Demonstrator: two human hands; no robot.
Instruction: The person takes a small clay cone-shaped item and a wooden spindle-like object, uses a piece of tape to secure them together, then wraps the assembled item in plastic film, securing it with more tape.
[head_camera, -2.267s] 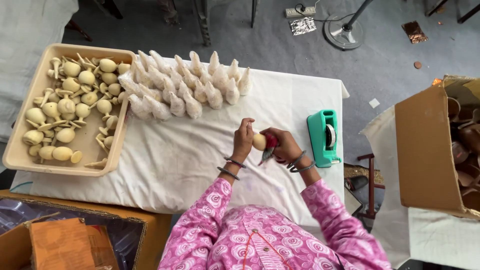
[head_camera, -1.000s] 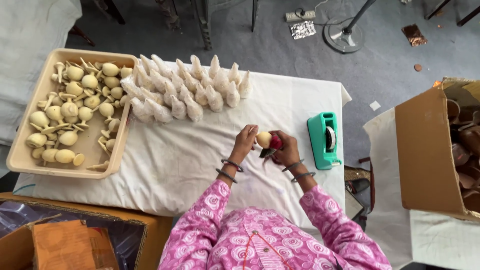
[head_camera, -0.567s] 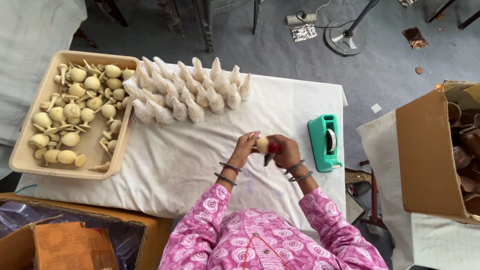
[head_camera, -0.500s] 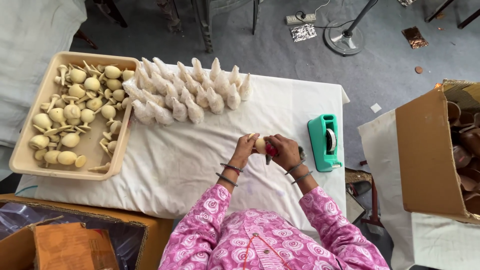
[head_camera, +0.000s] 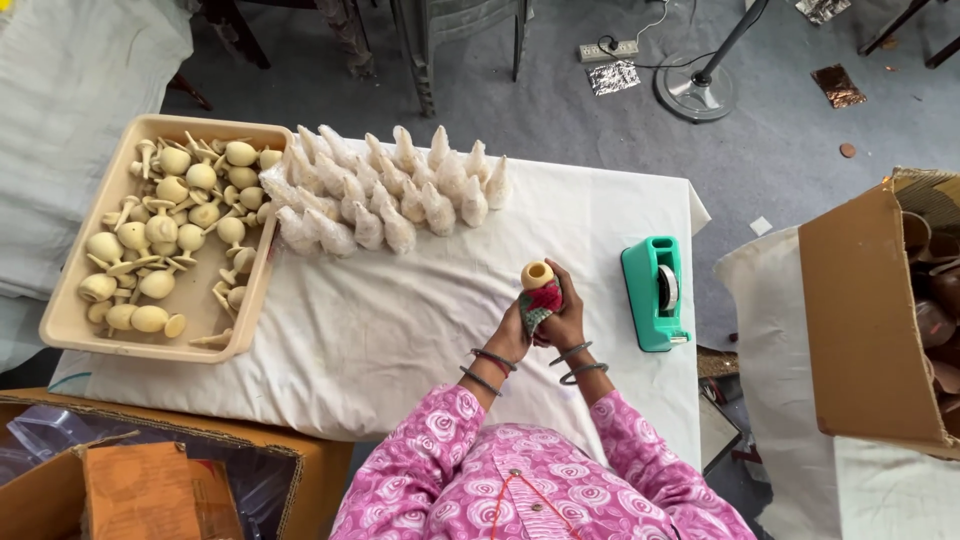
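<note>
In the head view, both hands meet over the middle of the counter (head_camera: 400, 330), which is covered with a white cloth. The left hand (head_camera: 512, 335) and the right hand (head_camera: 566, 318) hold together one small wooden piece (head_camera: 538, 275). It stands upright, with its pale round top above the fingers. A red patterned cloth (head_camera: 543, 298) is wrapped around its lower part, and the fingers of both hands are clenched around this cloth. Just to the right of the hands, a green tape dispenser (head_camera: 655, 292) lies on the counter. At the far edge of the counter there is a row of white wrapped pieces (head_camera: 390, 195). On the left, a beige tray (head_camera: 75, 320) holds many unwrapped wooden pieces (head_camera: 175, 230). An open cardboard box (head_camera: 865, 320) stands on the right, apart from the counter.
</note>
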